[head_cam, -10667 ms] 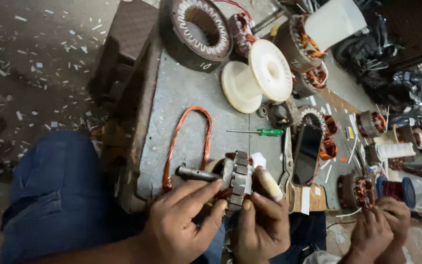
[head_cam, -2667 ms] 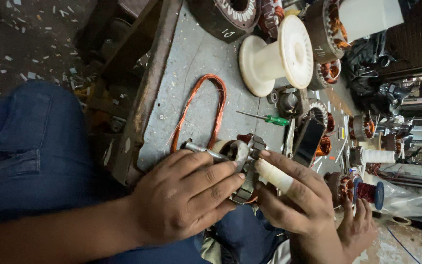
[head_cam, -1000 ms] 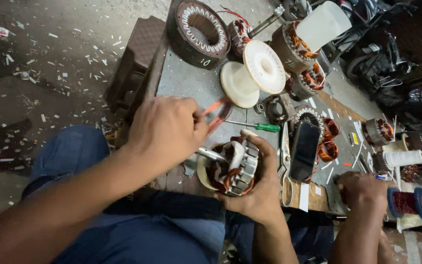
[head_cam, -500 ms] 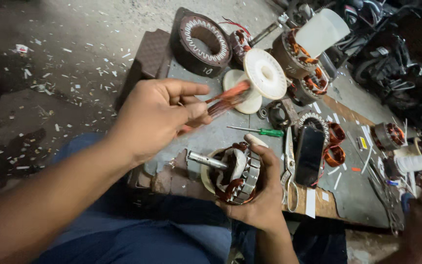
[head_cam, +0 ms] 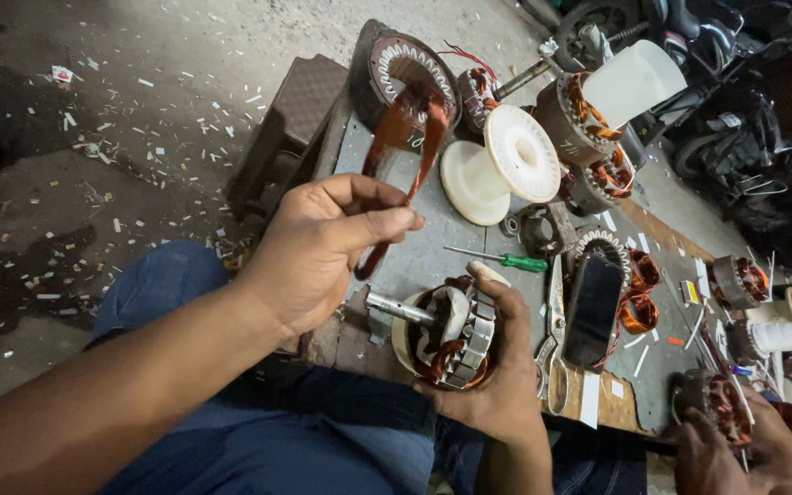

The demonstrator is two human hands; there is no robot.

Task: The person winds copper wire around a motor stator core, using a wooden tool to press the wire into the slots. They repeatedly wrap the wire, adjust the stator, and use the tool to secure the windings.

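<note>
— Pinching the copper wire coil (head_cam: pixel 407 137) between thumb and curled fingers (head_cam: pixel 379 225), your left hand (head_cam: pixel 323 247) lifts it above the grey workbench (head_cam: pixel 414 266).

— And your right hand (head_cam: pixel 497 376)?

— Your fingers are wrapped round the motor stator (head_cam: pixel 446 339), thumb over its rim, shaft pointing left, just above your lap.

— Around you?

— A green screwdriver (head_cam: pixel 497 259), scissors (head_cam: pixel 556 339), a white spool (head_cam: pixel 501 165). Another person's hands (head_cam: pixel 735 440) hold a second stator at lower right.
</note>
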